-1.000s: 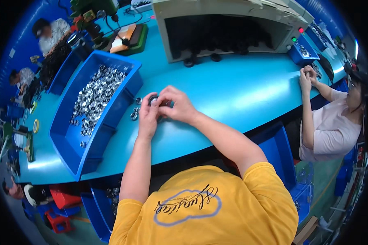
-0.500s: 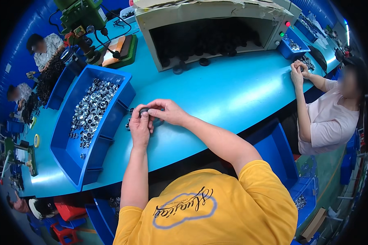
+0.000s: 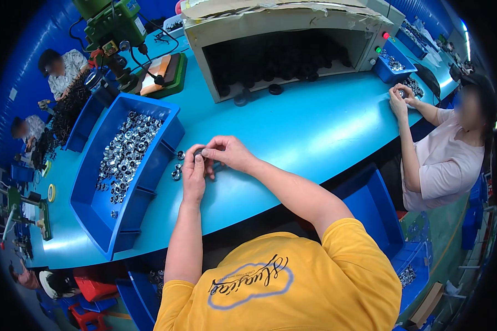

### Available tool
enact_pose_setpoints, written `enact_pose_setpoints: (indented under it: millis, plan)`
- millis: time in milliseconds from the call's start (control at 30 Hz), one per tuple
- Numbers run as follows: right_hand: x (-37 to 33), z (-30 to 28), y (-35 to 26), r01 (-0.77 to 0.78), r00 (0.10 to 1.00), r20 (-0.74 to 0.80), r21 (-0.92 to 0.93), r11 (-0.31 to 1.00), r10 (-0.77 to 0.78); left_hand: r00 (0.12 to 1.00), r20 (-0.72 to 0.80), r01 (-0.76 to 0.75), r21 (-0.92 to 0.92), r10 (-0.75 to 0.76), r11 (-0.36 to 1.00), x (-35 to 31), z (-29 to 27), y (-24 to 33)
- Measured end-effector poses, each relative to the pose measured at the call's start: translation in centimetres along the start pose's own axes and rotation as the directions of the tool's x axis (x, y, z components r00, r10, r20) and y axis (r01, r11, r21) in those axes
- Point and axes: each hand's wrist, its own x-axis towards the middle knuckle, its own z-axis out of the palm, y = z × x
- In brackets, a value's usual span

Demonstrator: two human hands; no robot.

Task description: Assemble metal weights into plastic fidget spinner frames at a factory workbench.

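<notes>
My left hand [image 3: 194, 172] grips a small black round part [image 3: 199, 151] over the table. The fingers of my right hand [image 3: 231, 151] are closed on the same part from the other side, covering much of it. Just left of my hands, a few small shiny metal parts [image 3: 176, 172] lie on the blue-green tabletop [image 3: 232, 193]. Beyond them stands a large blue bin [image 3: 143, 193] with many silver and black metal parts [image 3: 130, 150] in it.
A beige box-shaped machine [image 3: 287, 22] with a dark opening full of black round parts stands at the back. A green press [image 3: 107, 30] is at the far left. To the right, a co-worker [image 3: 444, 149] handles a small part beside another blue bin [image 3: 393, 66].
Both my hands have shifted slightly right in the picture, still around the black part. The loose metal parts beside them show more. The co-worker's hands have moved slightly.
</notes>
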Motion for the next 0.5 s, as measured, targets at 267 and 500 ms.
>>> enact_pose_setpoints:
  millis: [267,500]
  plan:
    - [0.19,-0.22,0.96,0.107,0.993,-0.027,-0.225,0.968,-0.116,0.997,-0.077,-0.016,0.129,0.026,0.992,0.23,-0.16,0.54]
    - [0.17,-0.12,0.73,0.094,0.992,-0.042,-0.353,0.931,-0.116,0.993,-0.112,-0.019,0.174,0.039,0.984,0.33,-0.45,0.25]
